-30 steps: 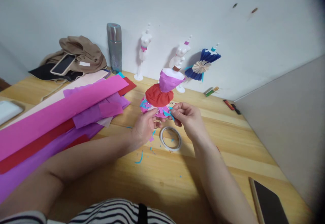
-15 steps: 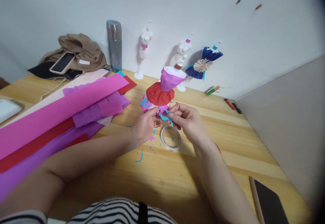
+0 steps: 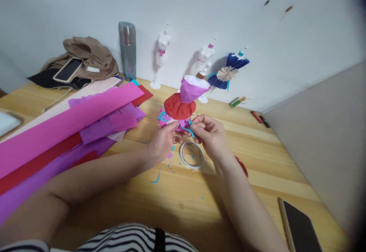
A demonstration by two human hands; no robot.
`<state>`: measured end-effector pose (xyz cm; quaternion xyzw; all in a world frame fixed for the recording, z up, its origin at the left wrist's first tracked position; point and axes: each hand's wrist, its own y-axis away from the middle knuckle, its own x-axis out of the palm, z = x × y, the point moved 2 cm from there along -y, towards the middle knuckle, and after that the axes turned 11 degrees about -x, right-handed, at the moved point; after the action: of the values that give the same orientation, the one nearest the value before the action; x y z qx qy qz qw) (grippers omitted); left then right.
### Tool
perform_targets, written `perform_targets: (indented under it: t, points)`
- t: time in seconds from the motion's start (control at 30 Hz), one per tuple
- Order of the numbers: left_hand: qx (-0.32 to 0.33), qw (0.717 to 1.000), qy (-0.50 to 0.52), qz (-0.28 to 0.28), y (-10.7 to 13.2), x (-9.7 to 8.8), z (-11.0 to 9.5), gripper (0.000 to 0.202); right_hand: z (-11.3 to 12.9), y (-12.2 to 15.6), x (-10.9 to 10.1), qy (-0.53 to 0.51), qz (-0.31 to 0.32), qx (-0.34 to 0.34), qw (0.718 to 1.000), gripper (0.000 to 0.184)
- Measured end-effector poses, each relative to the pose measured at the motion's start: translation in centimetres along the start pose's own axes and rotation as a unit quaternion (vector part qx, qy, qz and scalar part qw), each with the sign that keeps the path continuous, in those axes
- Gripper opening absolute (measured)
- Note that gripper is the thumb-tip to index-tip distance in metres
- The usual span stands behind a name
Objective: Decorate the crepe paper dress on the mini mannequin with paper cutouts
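Note:
A small white dress form (image 3: 197, 79) wears a purple paper bodice (image 3: 192, 89) and a gathered red paper skirt (image 3: 179, 106). Under the red skirt sits a pink decorated layer (image 3: 163, 120) with blue and purple paper bits on it. My left hand (image 3: 163, 141) is closed on the front edge of this pink layer, thumb on top. Close by, my right hand (image 3: 211, 134) pinches a narrow blue paper strip (image 3: 191, 130) against the layer's right front. The fingers partly hide the layer's front.
A roll of tape (image 3: 191, 155) lies below the hands among paper scraps (image 3: 156, 177). Coloured paper sheets (image 3: 68, 128) spread across the left. Behind stand a flask (image 3: 127, 52), another white form (image 3: 162, 53) and a blue-dressed form (image 3: 227, 72). A dark phone-like object (image 3: 300, 225) lies right.
The blue strip has been drawn in closer to the pink layer and shows narrower. My right hand has shifted slightly; the left keeps its hold. A red ring-shaped edge shows more beside my right forearm.

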<state>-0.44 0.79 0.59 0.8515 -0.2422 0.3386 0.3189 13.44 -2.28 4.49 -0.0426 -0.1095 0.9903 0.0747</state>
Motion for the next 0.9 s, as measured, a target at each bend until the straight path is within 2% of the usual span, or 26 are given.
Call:
perform_targets:
  t: [0.17,0.4,0.6,0.73,0.9]
  points:
    - [-0.004,1.000,0.011,-0.002,0.0,0.0,0.1,0.014,0.1,0.1,0.1,0.048,-0.005,-0.043,0.998,0.039]
    - [-0.001,1.000,0.012,0.007,0.1,0.0,0.0,0.014,0.4,0.5,-0.1,0.098,0.020,-0.093,0.991,0.031]
    - [-0.004,1.000,0.027,0.004,0.0,-0.1,0.1,0.013,0.2,0.5,-0.7,0.138,0.004,-0.124,0.983,0.027]
    - [-0.009,1.000,0.023,0.003,-0.1,-0.1,0.2,0.013,0.7,1.0,-0.5,0.127,0.028,-0.139,0.982,0.024]
    - [-0.013,1.000,0.015,0.012,0.0,-0.1,0.2,0.016,0.9,1.2,-0.4,0.178,0.073,-0.149,0.970,0.022]
